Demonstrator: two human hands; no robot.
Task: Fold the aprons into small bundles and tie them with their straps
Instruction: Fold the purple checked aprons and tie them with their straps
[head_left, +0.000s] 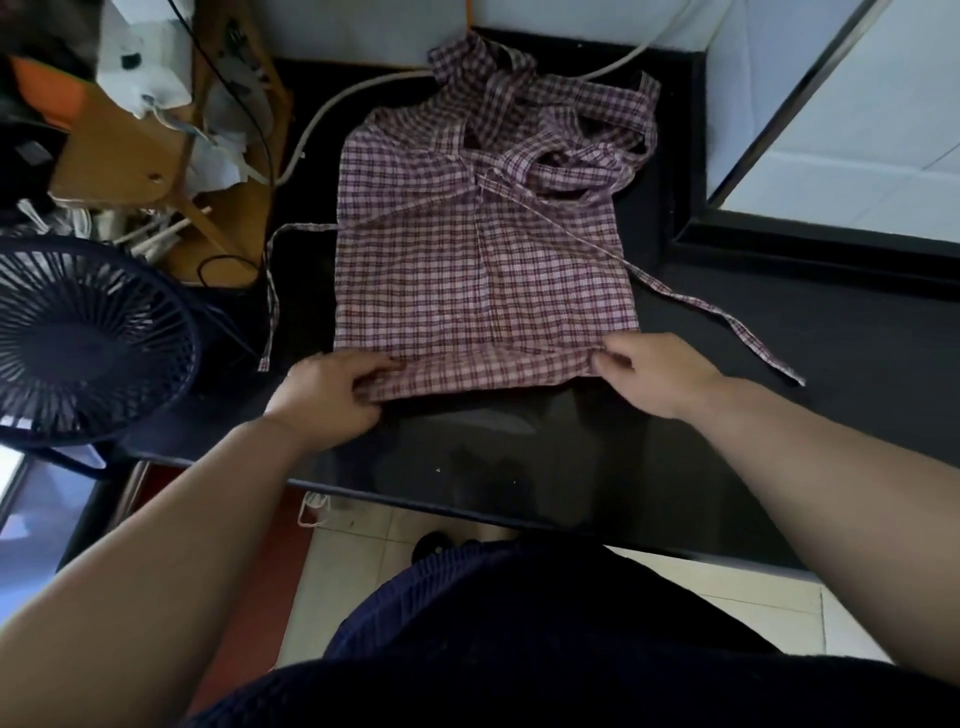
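A purple and white checked apron (483, 260) lies flat on a black counter (519, 457), its sides folded in. Its near hem is turned over into a narrow band. My left hand (327, 389) pinches the left end of that band, and my right hand (654, 369) pinches the right end. One thin strap (270, 296) trails off the left side. Another strap (727, 322) runs out to the right across the counter. The neck loop and more strap lie bunched at the far end (566, 140).
A dark blue fan (88, 343) stands at the left edge of the counter. Behind it is a clutter of wooden pieces, paper and cables (171, 140). A white hose (332, 104) curves along the back. A tiled wall and ledge (831, 156) rise at the right.
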